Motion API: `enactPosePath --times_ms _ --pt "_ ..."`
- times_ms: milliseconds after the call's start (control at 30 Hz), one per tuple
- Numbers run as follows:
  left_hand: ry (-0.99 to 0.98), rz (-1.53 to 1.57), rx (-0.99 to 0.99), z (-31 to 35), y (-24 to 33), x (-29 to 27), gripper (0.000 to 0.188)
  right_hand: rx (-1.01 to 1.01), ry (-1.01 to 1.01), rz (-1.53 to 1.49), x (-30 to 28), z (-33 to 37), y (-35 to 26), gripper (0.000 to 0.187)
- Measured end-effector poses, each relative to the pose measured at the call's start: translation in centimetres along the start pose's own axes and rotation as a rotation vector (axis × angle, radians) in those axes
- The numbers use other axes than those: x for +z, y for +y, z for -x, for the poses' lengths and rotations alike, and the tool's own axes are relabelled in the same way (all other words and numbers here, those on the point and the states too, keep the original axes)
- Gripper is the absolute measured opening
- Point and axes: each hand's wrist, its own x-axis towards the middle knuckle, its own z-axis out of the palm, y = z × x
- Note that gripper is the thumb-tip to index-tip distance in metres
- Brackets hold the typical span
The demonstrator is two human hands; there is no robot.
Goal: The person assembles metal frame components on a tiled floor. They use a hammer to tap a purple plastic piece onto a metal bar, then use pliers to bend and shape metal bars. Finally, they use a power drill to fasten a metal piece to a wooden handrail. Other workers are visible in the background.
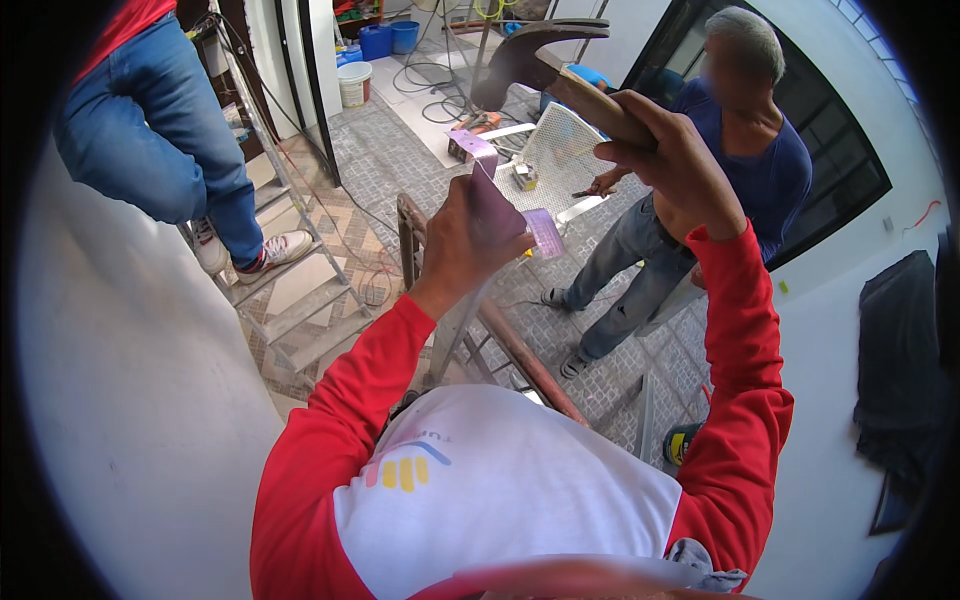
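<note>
In my raised right hand (pixel 683 160) is a claw hammer (pixel 592 103), gripped by its wooden handle. The hammer's dark head points left, above and beyond my other hand. My left hand (pixel 465 235) is closed around a bent metal piece (pixel 497 205) with a purple sheen. Its folded ends stick out above and to the right of my fingers. Hammer and metal piece are apart. My palm hides part of the metal piece.
At the left, a person in jeans (pixel 165 130) stands on a metal ladder (pixel 310 315). A person in a blue shirt (pixel 750 160) stands ahead right, holding a tool beside a white perforated chair (pixel 565 145). A rusty pipe rail (pixel 525 355) runs below my hands. Cables (pixel 425 85) and buckets (pixel 354 84) lie farther back.
</note>
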Motion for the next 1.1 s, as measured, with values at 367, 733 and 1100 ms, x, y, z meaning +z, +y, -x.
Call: enactPosePath --times_ms 367,733,1100 --pt "-0.025 -0.006 0.082 -2.8 2.4 -0.8 0.061 -0.160 0.065 0.267 -2.8 -1.4 -1.1 0.051" --pt "-0.072 -0.072 0.060 -3.0 1.8 -1.1 0.066 -0.087 -0.162 0.170 -3.1 -1.6 -1.6 0.054" --pt "-0.091 -0.057 0.188 -3.4 -2.1 -3.4 0.062 -0.208 -0.022 0.233 0.4 -1.2 1.5 0.055"
